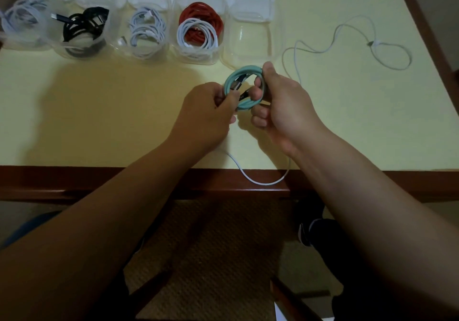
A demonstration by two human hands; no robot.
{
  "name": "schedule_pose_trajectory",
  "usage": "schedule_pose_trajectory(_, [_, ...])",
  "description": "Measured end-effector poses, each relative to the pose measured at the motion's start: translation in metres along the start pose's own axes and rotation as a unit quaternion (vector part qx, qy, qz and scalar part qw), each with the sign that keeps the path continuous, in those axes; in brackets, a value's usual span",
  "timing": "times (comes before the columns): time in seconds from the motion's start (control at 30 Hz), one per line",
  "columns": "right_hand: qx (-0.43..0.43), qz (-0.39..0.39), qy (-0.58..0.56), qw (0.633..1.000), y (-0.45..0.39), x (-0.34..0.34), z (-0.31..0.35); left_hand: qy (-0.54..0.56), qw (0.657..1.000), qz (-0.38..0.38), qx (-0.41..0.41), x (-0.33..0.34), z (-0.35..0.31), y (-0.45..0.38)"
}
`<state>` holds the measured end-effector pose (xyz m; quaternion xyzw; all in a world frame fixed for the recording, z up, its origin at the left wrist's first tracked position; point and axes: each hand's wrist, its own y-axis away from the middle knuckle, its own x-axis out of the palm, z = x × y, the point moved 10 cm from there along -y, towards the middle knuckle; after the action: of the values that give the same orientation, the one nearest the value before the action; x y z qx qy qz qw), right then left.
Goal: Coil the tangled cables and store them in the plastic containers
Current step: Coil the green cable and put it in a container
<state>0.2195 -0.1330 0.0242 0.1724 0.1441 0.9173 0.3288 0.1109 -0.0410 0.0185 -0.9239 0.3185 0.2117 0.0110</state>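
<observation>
A teal cable (242, 72) wound into a small coil hangs just above the table's middle. My right hand (283, 104) grips the coil's right side with thumb and fingers curled round it. My left hand (206, 112) pinches the coil's left side near its dark plug ends. Right behind the coil stands a clear plastic container (250, 45) holding nothing. A loose white cable (347, 40) snakes over the table at the right and loops past the front edge below my hands.
Several clear containers line the table's back: one with red and white coils (198, 30), one with a white coil (146, 30), one with black cable (82, 27), one with pale cable (22, 20). The yellow table (99, 112) has a wooden rim.
</observation>
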Motion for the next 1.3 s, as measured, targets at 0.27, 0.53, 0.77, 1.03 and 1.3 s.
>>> schedule_pose_trajectory(0.27, [-0.016, -0.007, -0.016, 1.000, -0.002, 0.000, 0.005, 0.198, 0.976, -0.019, -0.088, 0.011, 0.012, 0.006])
schedule_pose_trajectory(0.53, [-0.025, -0.023, 0.039, 0.999, -0.003, -0.006, 0.008, 0.284, 0.948, 0.019, -0.140, 0.018, 0.014, 0.010])
schedule_pose_trajectory(0.77, [0.034, -0.006, -0.010, 0.999, -0.003, -0.006, -0.002, 0.371, 0.900, 0.138, -0.184, 0.041, 0.017, 0.011])
schedule_pose_trajectory(1.03, [0.008, -0.010, -0.029, 0.999, 0.000, 0.001, 0.002, 0.426, 0.858, 0.254, -0.134, 0.048, -0.009, 0.011])
schedule_pose_trajectory(1.3, [-0.052, 0.014, 0.064, 0.996, -0.001, 0.003, 0.013, 0.118, 0.993, -0.020, 0.022, -0.022, -0.010, -0.006])
